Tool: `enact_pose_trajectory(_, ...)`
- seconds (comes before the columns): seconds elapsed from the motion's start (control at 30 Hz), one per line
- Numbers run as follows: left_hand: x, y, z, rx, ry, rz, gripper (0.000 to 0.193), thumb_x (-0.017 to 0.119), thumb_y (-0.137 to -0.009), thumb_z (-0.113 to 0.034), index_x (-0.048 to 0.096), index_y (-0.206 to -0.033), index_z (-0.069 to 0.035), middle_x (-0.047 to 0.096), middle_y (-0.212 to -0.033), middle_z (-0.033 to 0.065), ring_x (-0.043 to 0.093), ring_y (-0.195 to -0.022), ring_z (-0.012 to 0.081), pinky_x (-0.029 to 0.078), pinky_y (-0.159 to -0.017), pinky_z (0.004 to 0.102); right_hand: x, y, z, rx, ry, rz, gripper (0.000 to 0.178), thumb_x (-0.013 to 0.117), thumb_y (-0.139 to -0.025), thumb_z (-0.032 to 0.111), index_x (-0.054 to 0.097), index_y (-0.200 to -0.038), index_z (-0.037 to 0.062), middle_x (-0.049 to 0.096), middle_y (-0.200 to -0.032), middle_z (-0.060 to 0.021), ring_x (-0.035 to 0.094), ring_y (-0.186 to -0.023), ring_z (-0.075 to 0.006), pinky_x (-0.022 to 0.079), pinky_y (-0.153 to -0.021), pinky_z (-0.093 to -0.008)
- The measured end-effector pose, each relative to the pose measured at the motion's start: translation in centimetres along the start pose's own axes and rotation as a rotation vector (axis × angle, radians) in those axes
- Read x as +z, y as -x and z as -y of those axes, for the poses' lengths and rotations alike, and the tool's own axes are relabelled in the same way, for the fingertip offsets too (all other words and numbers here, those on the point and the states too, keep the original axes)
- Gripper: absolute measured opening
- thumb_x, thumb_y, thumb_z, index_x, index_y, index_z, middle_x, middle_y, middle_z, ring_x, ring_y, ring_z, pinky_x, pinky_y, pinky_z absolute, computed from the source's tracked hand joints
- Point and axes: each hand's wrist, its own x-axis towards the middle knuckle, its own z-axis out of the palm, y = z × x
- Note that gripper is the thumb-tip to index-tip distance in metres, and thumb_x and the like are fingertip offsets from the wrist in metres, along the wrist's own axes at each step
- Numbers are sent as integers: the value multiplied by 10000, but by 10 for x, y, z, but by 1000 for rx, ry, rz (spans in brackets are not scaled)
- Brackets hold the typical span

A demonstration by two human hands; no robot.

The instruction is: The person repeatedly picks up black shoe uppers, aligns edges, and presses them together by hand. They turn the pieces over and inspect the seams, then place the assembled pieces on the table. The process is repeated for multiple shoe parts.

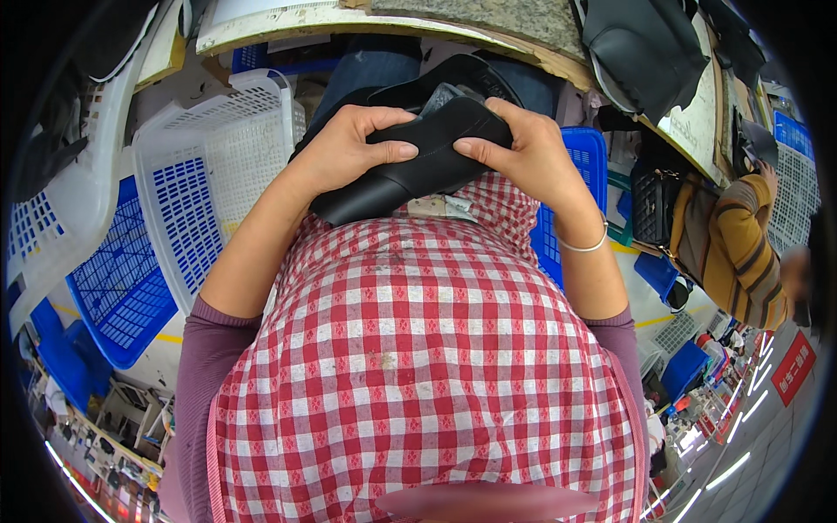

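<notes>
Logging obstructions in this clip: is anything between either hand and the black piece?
Nothing visible is: the left hand and the right hand both grip the black piece directly, thumbs on its visible face.

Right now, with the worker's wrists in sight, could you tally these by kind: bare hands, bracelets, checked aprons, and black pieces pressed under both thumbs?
Hands: 2 (left hand, right hand)
Bracelet: 1, on the right wrist
Checked apron: 1, red and white
Black piece under both thumbs: 1
Total: 5
</notes>
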Motion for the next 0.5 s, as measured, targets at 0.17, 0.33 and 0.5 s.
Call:
enact_pose_trajectory(0.17,3,0,4,88,-41,-41,364,786,-918,-126,723,-1253,-1,749,-1159,47,682,-1013,120,544,-926,276,-2,-1,-14,55,-512,-15,234,814,-902,175,707,-1038,18,703,-946,-33,657,-893,-119,530,-812,-295)
enact_pose_trajectory(0.33,1,-4,-6,13,6,-80,287,715,-990,-160,737,-1221,8,765,-1083,48,692,-971,108,552,-883,260,-4,-1,-21,-9,-473,8,190,793,-928,150,702,-1040,25,672,-948,12,616,-920,-80,512,-843,-258)
enact_pose_trajectory(0.5,-2,-13,-23,28,-72,-136,217,714,-994,-154,772,-1112,19,772,-953,35,687,-867,75,559,-794,234,-2,-3,-17,8,-505,6,168,788,-929,133,708,-1032,27,672,-924,20,607,-902,-74,508,-836,-248)
